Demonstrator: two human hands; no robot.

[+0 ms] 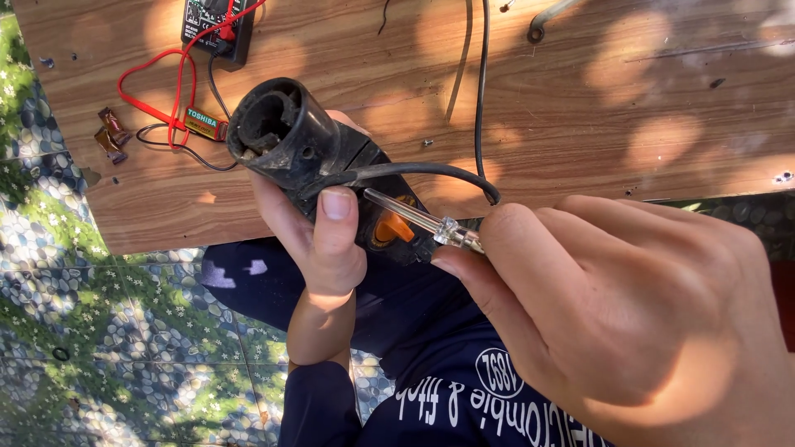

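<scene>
Dappled sunlight falls across a wood-grain surface (580, 108) set over a floor printed with pebbles and small flowers (108, 331); near its far edge lie a black multimeter (217, 29) with a looping red lead (153, 91), a small battery (204, 122) and a tiny loose screw (428, 142). Above the near edge of the surface, over the person's lap, the left hand (319, 240) is wrapped around a black power-tool body (306, 149), thumb pressed across its side just beside an orange switch (391, 228), with the open round mouth of the housing turned up toward the camera. The right hand (629, 323) is closed around the clear handle of a slim tester screwdriver (422, 222), whose shaft points in at the housing near the thumb. To work the tip in well, I judge the left grip should stay firm and the tool steady, with the shaft kept clear of the black cord (464, 178) that curves out of the body, and the thumb kept out of the tip's path. The housing looks dusty, scuffed and worn, with pale grit inside its mouth.
</scene>
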